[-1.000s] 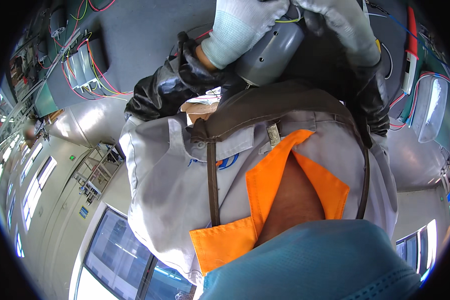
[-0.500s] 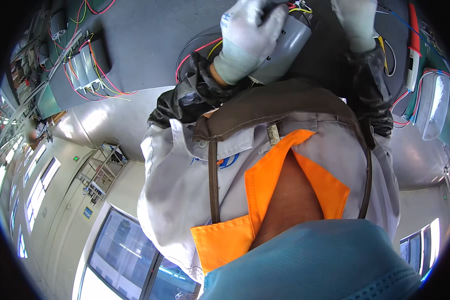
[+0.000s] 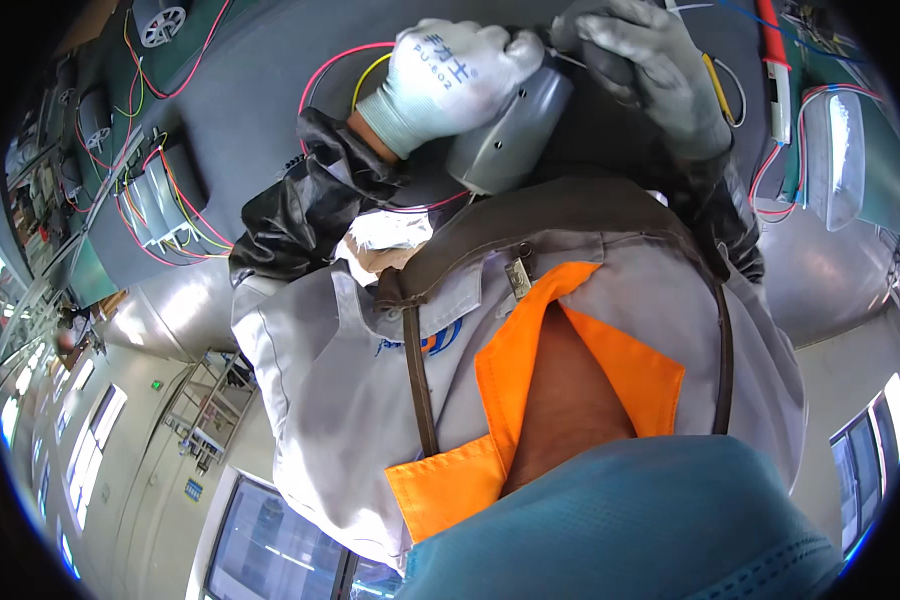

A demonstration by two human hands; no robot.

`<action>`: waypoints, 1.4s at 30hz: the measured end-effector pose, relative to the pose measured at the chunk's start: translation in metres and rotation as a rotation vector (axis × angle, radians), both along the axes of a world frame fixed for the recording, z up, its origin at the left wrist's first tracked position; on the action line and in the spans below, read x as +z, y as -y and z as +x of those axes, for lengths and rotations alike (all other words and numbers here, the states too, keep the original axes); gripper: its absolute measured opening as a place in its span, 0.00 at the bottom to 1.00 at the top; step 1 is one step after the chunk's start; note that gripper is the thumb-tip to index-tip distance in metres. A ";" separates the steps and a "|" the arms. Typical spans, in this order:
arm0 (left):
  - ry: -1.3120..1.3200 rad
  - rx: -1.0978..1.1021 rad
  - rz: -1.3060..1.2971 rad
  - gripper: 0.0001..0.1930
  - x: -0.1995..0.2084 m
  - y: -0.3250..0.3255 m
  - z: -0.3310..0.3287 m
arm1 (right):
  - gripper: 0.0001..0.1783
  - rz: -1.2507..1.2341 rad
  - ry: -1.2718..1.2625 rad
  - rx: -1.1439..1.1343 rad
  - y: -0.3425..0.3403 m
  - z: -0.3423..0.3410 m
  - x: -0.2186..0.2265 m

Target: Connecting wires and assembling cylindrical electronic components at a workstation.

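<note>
My left hand (image 3: 450, 80), in a white glove, is closed at the upper end of a grey metal cylinder (image 3: 510, 135) with small holes in its side. What its fingertips grip there is hidden. My right hand (image 3: 650, 75), gloved too, has its fingers curled beside that end, its darker palm side showing. A thin pale strip (image 3: 568, 59) runs between the two hands and meets the right fingers. Red wire (image 3: 345, 55) and yellow wire (image 3: 367, 75) loop out from behind my left hand. The cylinder lies tilted on the dark worktop (image 3: 260, 110), near my apron.
More grey cylinders (image 3: 160, 195) with coloured wires lie at left, a wheel-like part (image 3: 162, 26) beyond them. On the right are a yellow-and-white loop (image 3: 718, 90), a long red-and-white tool (image 3: 778, 90) and a pale wrapped block (image 3: 835, 160) with wires.
My right hand has come in from the right, closer to the left hand and the cylinder's upper end. The left hand and the cylinder appear lower and farther left; the whole view has shifted.
</note>
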State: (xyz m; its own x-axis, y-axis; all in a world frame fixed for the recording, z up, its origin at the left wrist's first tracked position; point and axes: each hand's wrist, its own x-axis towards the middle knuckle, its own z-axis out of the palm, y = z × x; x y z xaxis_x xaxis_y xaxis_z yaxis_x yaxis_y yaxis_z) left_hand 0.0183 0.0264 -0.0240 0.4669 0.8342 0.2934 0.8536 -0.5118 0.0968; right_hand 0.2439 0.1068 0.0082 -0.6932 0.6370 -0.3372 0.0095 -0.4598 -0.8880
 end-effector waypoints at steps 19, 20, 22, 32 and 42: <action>0.173 -0.056 -0.092 0.13 0.048 -0.024 0.026 | 0.43 0.948 1.193 -0.157 0.056 0.148 -0.062; 0.198 -0.102 -0.112 0.12 0.052 -0.029 0.032 | 0.43 0.878 1.294 -0.186 0.075 0.142 -0.065; 0.180 -0.366 0.039 0.11 0.022 -0.054 0.020 | 0.48 1.086 1.234 -0.265 0.100 0.134 -0.070; 1.405 0.058 -1.303 0.16 0.031 -0.046 0.003 | 0.46 0.932 1.248 -0.098 0.108 0.167 -0.050; 1.181 0.062 -1.010 0.23 0.036 -0.037 0.019 | 0.43 0.979 1.339 -0.059 0.113 0.164 -0.045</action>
State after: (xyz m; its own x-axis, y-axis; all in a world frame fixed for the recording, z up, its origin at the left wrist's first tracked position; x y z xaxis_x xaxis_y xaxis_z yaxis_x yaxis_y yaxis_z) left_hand 0.0371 0.0637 0.0121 0.3432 0.9134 -0.2191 0.0639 0.2100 0.9756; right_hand 0.4083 -0.0058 -0.0370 -0.2295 0.9662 -0.1178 0.9586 0.2034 -0.1992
